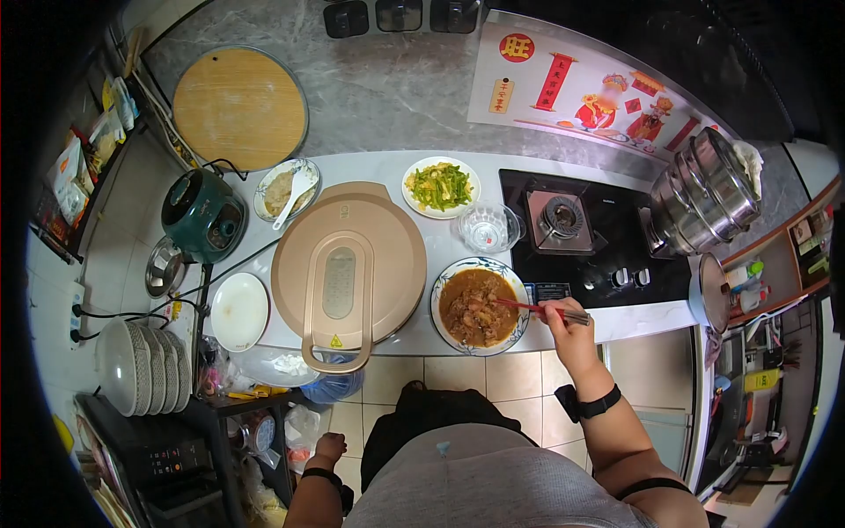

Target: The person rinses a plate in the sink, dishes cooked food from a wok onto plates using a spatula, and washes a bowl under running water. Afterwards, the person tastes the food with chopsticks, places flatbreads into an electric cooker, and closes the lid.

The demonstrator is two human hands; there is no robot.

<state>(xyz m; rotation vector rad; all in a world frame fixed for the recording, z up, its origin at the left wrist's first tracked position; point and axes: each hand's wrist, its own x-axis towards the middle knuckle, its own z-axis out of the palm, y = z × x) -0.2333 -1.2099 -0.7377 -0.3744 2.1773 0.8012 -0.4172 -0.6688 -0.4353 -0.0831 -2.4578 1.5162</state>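
Gray-shirted, a person [480, 480] curls the left hand [329, 447], its contents unclear, while the right hand [572, 333], fingers closed, holds red chopsticks [519, 305] at stew [473, 326] plated on the counter [414, 339] beside the stove [660, 289]; greens [441, 187] sit beyond.

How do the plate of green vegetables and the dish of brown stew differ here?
The green vegetable plate looks smaller; the stew dish is wider. The plate holds chopped green and yellow pieces with no visible sauce, while the dish holds brown chunks in plenty of sauce. Red chopsticks in the right hand reach into the stew dish, but none touch the plate. Both are round and light-rimmed.
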